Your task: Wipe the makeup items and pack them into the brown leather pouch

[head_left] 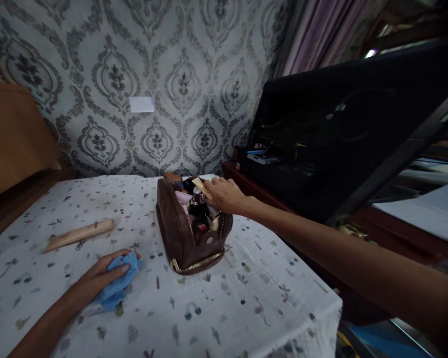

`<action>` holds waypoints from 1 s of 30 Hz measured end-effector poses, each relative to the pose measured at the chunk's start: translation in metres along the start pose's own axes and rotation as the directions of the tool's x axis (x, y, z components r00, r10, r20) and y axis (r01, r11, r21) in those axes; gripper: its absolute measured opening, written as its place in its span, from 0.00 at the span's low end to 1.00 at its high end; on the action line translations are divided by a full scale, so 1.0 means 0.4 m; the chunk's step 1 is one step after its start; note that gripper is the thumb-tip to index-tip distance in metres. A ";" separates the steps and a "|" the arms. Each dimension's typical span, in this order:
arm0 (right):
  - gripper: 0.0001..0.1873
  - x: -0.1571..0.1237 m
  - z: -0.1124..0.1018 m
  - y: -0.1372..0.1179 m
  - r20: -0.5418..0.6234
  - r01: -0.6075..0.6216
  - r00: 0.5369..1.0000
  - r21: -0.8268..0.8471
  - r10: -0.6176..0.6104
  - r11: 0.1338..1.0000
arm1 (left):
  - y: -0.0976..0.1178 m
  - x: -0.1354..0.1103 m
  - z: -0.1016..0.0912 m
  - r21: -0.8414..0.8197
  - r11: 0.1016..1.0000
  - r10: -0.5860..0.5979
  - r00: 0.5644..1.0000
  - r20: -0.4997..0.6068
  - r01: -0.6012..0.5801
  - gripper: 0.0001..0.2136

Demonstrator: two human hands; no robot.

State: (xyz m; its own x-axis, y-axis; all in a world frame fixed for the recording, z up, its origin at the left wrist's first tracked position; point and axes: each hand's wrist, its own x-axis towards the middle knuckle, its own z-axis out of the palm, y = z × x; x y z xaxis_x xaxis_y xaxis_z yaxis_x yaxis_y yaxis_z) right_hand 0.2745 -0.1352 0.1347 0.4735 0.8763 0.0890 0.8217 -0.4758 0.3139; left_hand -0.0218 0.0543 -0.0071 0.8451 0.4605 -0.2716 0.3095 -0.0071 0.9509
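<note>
A brown zip pouch [179, 233] stands open on the patterned tablecloth [246, 298], holding several small bottles and tubes. My right hand [226, 195] reaches over its far end and pinches a small beige tube [201, 186] at the pouch's mouth. My left hand [108, 271] rests on the cloth to the left, fingers curled on a crumpled blue cloth [121, 283]. A longer beige tube [80, 234] lies flat on the table, beyond my left hand.
A large black case with a raised lid [343, 129] stands right of the table. Patterned wallpaper with a white switch plate [142, 104] is behind. A wooden headboard [11, 134] sits at left. The table's right corner [334, 301] drops off.
</note>
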 end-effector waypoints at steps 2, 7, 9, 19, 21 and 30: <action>0.24 0.001 0.004 0.002 0.016 -0.017 1.000 0.026 0.017 1.000 | 0.000 0.001 -0.002 0.004 1.000 -0.005 1.000 0.007 0.005 0.28; 0.18 0.021 -0.007 0.004 0.068 0.011 0.998 0.047 -0.014 0.999 | -0.003 0.004 -0.009 0.039 0.997 -0.066 0.998 0.013 0.066 0.33; 0.18 0.030 -0.007 0.007 0.092 0.025 0.995 0.049 -0.029 0.998 | -0.005 0.006 -0.011 0.059 0.995 -0.084 0.996 0.014 0.083 0.34; 0.15 0.019 0.009 0.020 0.012 0.036 0.999 0.106 -0.037 0.994 | -0.027 0.010 -0.015 0.121 0.993 0.005 0.999 0.034 -0.009 0.32; 0.14 0.017 0.006 0.019 0.008 0.035 0.999 0.127 -0.036 0.991 | -0.027 0.011 -0.015 0.109 0.994 0.001 0.999 0.038 -0.005 0.31; 0.14 0.010 0.013 0.036 0.031 -0.001 1.000 0.197 -0.005 0.980 | -0.012 0.008 -0.004 -0.063 0.998 0.025 0.999 -0.021 -0.026 0.25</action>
State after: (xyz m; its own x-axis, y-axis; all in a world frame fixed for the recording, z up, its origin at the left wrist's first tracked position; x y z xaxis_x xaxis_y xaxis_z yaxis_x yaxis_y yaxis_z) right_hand 0.2900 -0.1390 0.1347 0.4790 0.8759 0.0584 0.8674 -0.4825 0.1218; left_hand -0.0214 0.0574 -0.0123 0.8430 0.4791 -0.2447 0.2592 0.0369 0.9651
